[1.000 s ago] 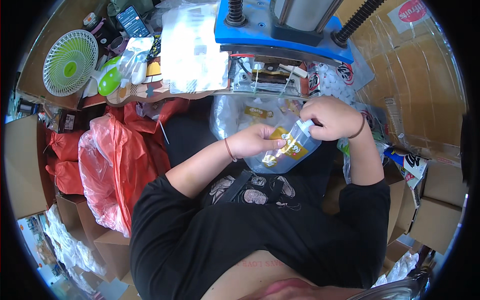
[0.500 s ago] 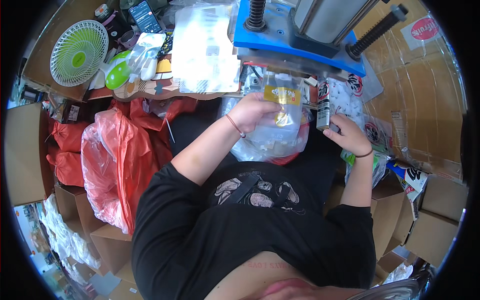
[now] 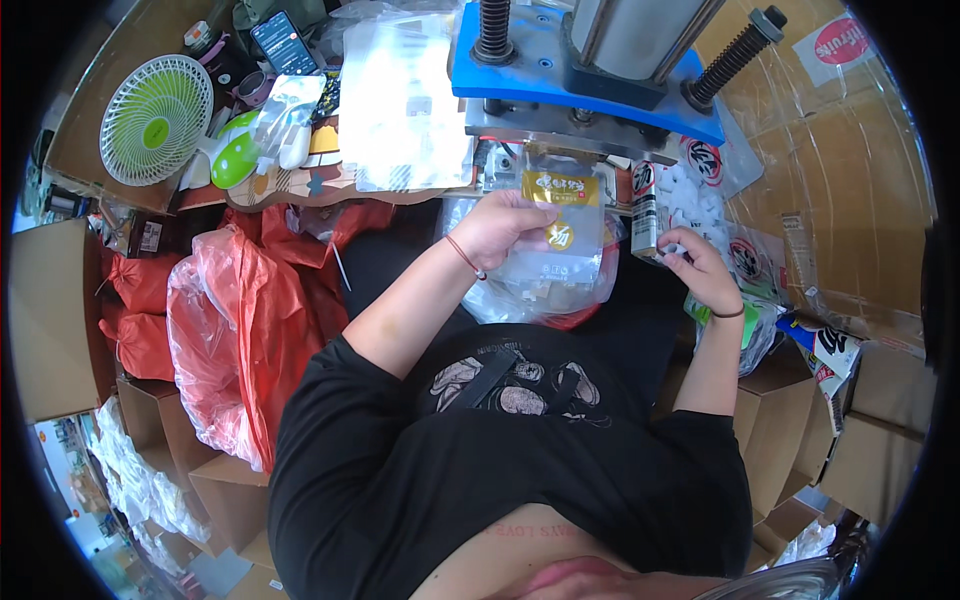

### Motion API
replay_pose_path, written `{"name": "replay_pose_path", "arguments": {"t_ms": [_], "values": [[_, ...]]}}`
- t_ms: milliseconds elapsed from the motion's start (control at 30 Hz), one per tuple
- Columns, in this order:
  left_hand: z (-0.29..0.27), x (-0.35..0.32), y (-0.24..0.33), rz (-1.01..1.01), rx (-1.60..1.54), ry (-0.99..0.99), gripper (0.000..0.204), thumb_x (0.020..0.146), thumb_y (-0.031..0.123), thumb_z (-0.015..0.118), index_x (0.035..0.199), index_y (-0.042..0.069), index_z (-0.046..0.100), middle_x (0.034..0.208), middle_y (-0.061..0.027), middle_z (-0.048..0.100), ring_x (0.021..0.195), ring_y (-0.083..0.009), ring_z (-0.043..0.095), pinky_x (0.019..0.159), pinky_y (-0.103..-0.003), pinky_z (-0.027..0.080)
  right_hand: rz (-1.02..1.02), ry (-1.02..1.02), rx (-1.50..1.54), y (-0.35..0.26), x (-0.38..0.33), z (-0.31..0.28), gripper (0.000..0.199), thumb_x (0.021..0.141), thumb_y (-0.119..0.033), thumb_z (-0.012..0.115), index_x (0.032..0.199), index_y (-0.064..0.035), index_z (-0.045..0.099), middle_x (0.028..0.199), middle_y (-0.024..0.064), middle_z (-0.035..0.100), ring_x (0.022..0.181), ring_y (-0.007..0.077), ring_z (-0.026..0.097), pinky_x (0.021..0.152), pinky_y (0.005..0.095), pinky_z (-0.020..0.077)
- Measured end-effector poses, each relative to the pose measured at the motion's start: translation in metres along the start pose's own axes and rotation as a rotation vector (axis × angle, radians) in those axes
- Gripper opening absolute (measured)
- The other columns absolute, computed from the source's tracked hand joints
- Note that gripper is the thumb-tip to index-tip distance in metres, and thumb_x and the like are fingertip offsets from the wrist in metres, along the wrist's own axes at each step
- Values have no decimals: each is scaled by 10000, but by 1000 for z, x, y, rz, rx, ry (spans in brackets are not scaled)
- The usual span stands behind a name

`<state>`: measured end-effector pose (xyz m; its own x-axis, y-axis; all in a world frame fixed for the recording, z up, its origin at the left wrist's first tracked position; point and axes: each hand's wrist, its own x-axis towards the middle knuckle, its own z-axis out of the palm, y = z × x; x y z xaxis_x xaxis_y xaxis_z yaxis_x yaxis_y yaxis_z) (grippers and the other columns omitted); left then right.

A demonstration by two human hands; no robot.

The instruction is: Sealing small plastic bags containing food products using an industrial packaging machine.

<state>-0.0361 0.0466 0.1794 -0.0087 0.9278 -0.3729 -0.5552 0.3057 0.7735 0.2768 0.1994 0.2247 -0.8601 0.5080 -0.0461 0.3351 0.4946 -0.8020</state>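
My left hand (image 3: 505,230) pinches a clear plastic pouch (image 3: 575,262) with a gold printed panel by its left edge, thumb on top. The pouch is held in front of the press, over a clear plastic bag (image 3: 490,300) by my lap. My right hand (image 3: 705,272) is at the near end of an open printed carton (image 3: 645,218) filled with small white plastic pieces (image 3: 685,200). Its thumb and fingertips are drawn together; a small pale bit shows between them, too small to name.
A press with a blue plate (image 3: 590,90) and spring posts stands ahead. Left of it lie a stack of clear sheets (image 3: 405,110), a phone (image 3: 285,42) and a green-white fan (image 3: 157,122). Red plastic bags (image 3: 225,330) hang at left; cardboard (image 3: 830,200) walls the right.
My right hand's fingers have shifted at the carton's near end and drawn together. The pouch has tilted slightly, so its gold print shows more plainly. The whole view has shifted a little.
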Motion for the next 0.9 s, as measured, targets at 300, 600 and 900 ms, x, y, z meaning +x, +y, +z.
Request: {"name": "replay_pose_path", "arguments": {"t_ms": [300,600,900], "values": [[3,-8,1,-23,55,-23,202,931,127,692,1092,6,696,1012,-89,725,906,-133,695,820,-250,546,182,408,33,3,-1,21,136,941,-68,592,1069,-26,606,936,31,599,792,119,526,692,273,444],[22,-79,-14,63,171,-114,229,937,124,692,1117,-18,683,1018,-59,721,898,-85,655,829,-252,528,-97,582,-192,8,-3,28,130,841,19,551,959,-11,600,861,91,586,726,217,576,683,303,463],[-20,-126,-8,692,839,228,205,924,48,654,1123,0,670,1055,-77,720,946,-152,674,871,-297,529,-93,532,-373,3,-4,32,100,840,23,523,902,8,601,852,136,589,774,266,595,710,314,468]]}}
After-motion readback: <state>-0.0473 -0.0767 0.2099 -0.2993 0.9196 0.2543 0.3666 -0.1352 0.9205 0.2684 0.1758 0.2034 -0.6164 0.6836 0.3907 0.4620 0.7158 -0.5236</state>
